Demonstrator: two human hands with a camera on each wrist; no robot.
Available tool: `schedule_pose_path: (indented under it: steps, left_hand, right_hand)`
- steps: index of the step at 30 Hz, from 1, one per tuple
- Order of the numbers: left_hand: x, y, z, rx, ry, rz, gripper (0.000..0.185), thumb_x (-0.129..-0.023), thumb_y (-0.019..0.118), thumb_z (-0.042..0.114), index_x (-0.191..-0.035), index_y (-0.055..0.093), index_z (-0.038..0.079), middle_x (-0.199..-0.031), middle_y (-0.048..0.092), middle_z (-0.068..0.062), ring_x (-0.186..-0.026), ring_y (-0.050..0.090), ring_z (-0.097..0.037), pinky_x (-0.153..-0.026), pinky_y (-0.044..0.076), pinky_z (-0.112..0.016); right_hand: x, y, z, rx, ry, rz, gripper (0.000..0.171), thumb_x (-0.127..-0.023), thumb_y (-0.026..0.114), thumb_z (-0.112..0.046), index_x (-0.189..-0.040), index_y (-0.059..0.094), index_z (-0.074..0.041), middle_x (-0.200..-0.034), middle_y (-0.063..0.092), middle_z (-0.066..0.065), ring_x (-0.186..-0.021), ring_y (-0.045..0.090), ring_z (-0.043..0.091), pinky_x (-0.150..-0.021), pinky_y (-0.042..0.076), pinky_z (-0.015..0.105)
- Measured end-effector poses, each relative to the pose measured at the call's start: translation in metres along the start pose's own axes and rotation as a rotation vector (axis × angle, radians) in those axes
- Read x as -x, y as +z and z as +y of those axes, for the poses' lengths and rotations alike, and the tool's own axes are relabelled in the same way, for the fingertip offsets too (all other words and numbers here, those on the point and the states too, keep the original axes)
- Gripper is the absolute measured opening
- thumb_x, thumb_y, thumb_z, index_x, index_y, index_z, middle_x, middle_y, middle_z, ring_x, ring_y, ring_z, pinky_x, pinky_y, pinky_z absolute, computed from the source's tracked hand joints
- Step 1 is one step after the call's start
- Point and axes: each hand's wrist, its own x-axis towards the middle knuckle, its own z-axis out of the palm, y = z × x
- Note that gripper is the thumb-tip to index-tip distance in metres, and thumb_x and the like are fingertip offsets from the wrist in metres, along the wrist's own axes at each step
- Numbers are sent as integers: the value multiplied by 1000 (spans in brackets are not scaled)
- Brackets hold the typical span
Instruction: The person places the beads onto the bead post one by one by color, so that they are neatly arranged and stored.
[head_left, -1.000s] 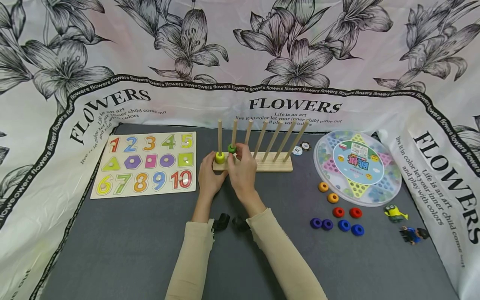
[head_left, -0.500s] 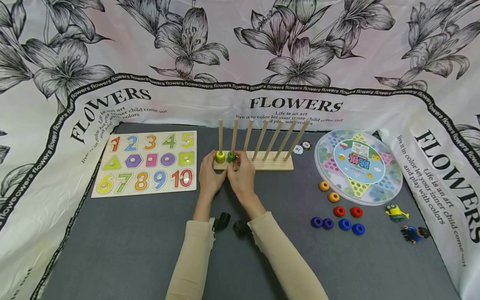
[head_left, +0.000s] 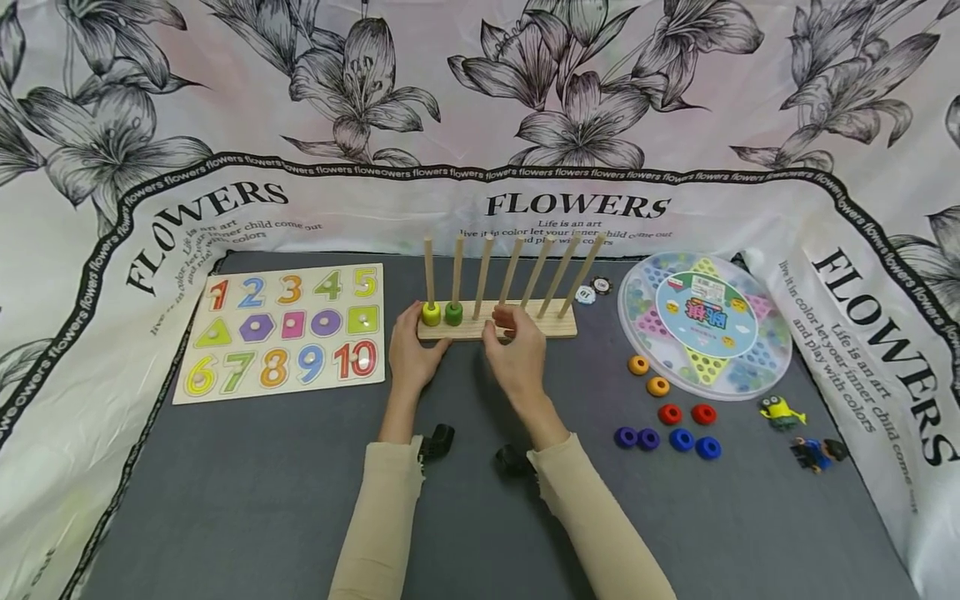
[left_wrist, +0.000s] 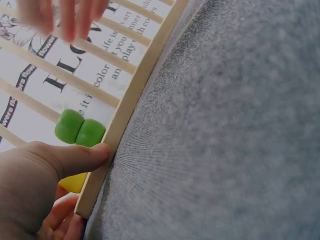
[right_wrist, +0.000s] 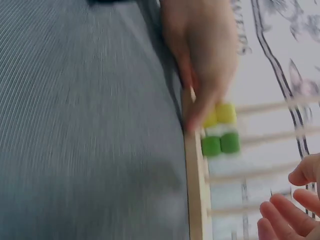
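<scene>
- My left hand (head_left: 417, 354) pinches the rack (head_left: 497, 327) at its left end, thumb on the front edge.
- My right hand (head_left: 517, 358) is empty, fingers loose — nearer the loose rings (head_left: 667, 417), which lie at its 3 o'clock.
- The rack runs 9 to 3, pegs upright.

A grey felt-covered table (head_left: 247, 492) fills the lower frame, edged by a floral "FLOWERS" cloth (head_left: 112, 275). At left lies a number puzzle board (head_left: 283, 332), in the centre a wooden peg rack (head_left: 497, 321), at upper right a round Chinese checkers set (head_left: 705, 323). Loose coloured rings (head_left: 669, 414), two small toy figures (head_left: 797, 432) and two poker chips (head_left: 592, 290) lie near it.
</scene>
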Motion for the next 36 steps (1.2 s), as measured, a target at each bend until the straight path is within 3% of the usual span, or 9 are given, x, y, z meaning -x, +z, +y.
schedule_pose_path:
  steps: [8, 14, 21, 27, 36]
  left_hand:
    - [1, 0, 0, -3, -27, -27, 71, -80, 82, 14, -141, 49, -2, -149, 44, -16, -135, 42, -34, -111, 34, -49]
    - [2, 1, -2, -7, -35, -26, 71, -80, 82, 14, -141, 49, -1, -149, 44, -16, -135, 41, -34, -111, 34, -49]
    - [1, 1, -2, -17, -27, -25, 71, -80, 82, 15, -141, 49, -1, -149, 44, -16, -136, 41, -34, -111, 34, -49]
    - [1, -1, 0, -14, -31, -21, 71, -80, 83, 14, -141, 49, -2, -148, 45, -16, -136, 41, -34, -111, 34, -50]
    - [2, 0, 1, -17, -35, -26, 71, -80, 82, 14, -141, 49, -2, -149, 44, -16, -135, 42, -34, -111, 35, -49]
  right_hand:
    - [0, -60, 29, 69, 90, 122, 19, -85, 71, -4, -102, 71, 5, -92, 73, 17, -79, 71, 30, -68, 58, 43]
    - [1, -108, 51, 178, 175, 153, 23, -86, 72, -7, -104, 70, 6, -97, 71, 21, -86, 69, 33, -77, 57, 44]
    - [9, -155, 76, 350, 284, 201, 24, -86, 67, -11, -104, 73, 4, -99, 71, 19, -87, 69, 34, -74, 55, 45]
    - [22, -176, 88, 451, 303, 146, 22, -85, 70, -10, -102, 73, 4, -100, 70, 21, -89, 68, 38, -78, 50, 51]
    - [30, -181, 93, 511, 297, 75, 20, -82, 69, -7, -100, 73, 2, -95, 70, 21, -88, 65, 38, -73, 49, 52]
